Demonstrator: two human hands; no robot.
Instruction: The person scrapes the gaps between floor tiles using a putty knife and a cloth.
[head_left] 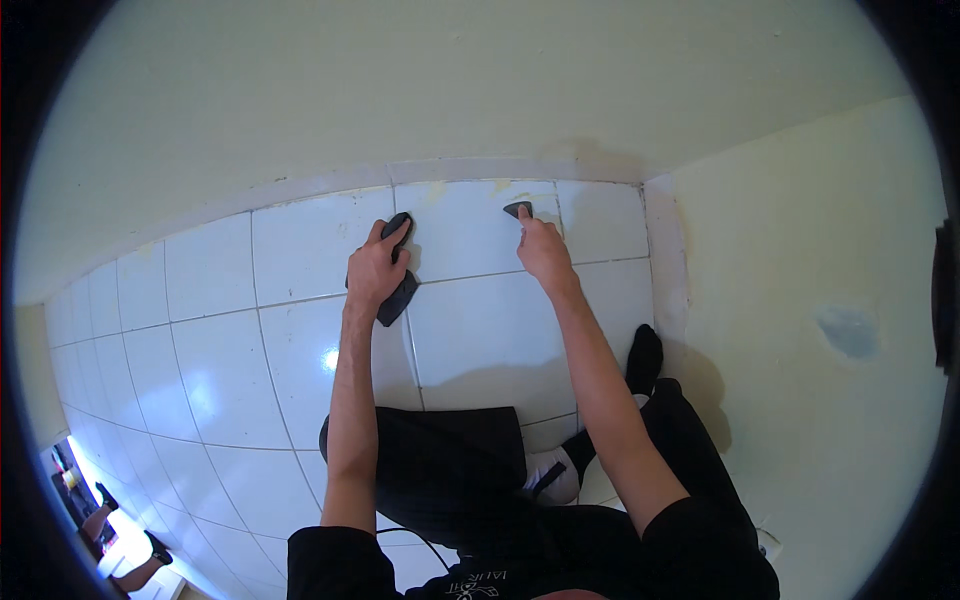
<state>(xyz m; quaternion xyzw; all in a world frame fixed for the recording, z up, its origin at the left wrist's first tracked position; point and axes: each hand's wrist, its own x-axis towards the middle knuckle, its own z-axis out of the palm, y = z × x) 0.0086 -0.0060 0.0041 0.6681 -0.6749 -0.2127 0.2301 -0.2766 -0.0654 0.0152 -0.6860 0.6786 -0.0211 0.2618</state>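
Note:
My left hand point(376, 268) is closed around a dark cloth point(399, 302), pressed to the white floor tiles point(480, 330). Parts of the cloth stick out past the fingertips and below the palm. Further right, my right hand point(546, 252) grips a small scraper point(517, 209) with a dark, wedge-shaped blade. Its handle is hidden in my fist, and the blade is on or just above the tile near the wall. Yellowish smears point(502, 186) mark the tile beside the blade and along the wall's foot.
A pale skirting point(470, 170) runs below the cream wall point(460, 90) ahead. Another wall point(800, 250), with a bluish-white patch point(848, 332), stands close on my right. My black-trousered legs point(450, 460) are folded beneath me. Another person's limbs point(140, 575) show at the far lower left.

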